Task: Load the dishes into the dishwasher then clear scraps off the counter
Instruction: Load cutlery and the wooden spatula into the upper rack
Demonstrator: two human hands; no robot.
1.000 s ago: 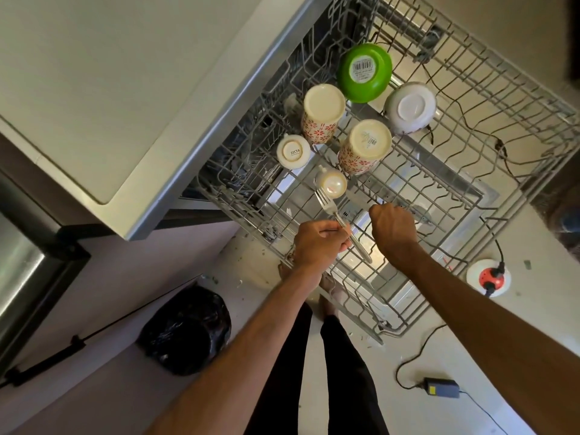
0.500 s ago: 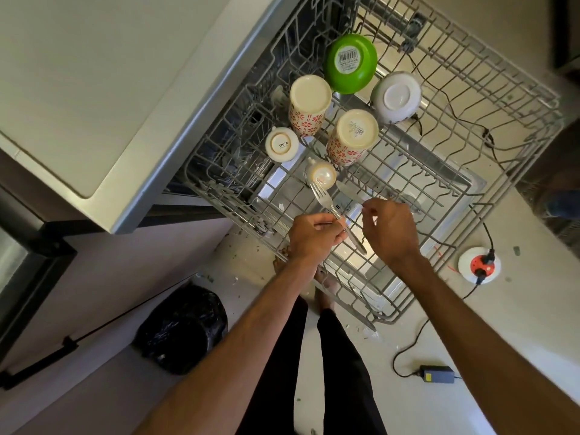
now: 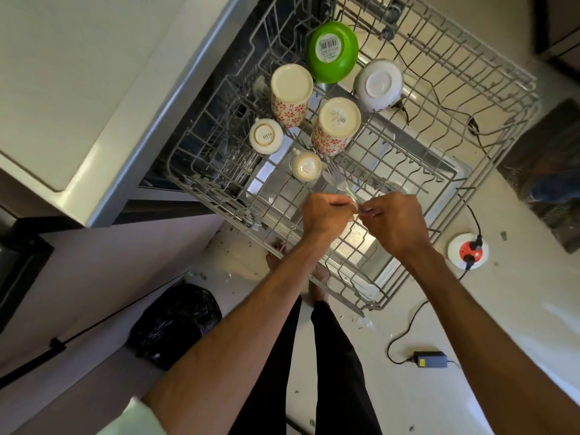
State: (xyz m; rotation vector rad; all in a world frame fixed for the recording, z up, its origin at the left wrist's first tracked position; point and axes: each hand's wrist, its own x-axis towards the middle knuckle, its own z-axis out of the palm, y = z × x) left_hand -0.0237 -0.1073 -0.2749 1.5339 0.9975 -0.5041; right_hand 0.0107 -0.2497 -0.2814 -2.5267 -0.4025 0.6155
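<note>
Fork [image 3: 339,183]: it is held over the near left part of the pulled-out dishwasher rack [image 3: 502,158], tines pointing away from the person and toward the dishes, handle running back into the hands. A second thin piece of cutlery seems to lie along it, but I cannot tell what it is.

The dishes sit upside down in the rack's far left corner: a green bowl [image 3: 332,51], a white bowl [image 3: 378,84], two patterned cups [image 3: 292,89] and two small cups [image 3: 266,136], the nearer of them just beside the tines. The rack's right half and near end are bare wire. The table [image 3: 62,73] edge runs close along the rack's left side.

The left hand [image 3: 326,215] is curled round the fork's handle, knuckles up. The right hand [image 3: 395,224] meets it from the right, its fingertips [image 3: 365,211] pinching the handle's end, almost touching the left hand's thumb. Both forearms reach forward and converge over the rack's near rim.

On the floor [image 3: 518,309] below lie a black bag [image 3: 175,324] to the left and a power adapter [image 3: 430,359] to the right.
</note>
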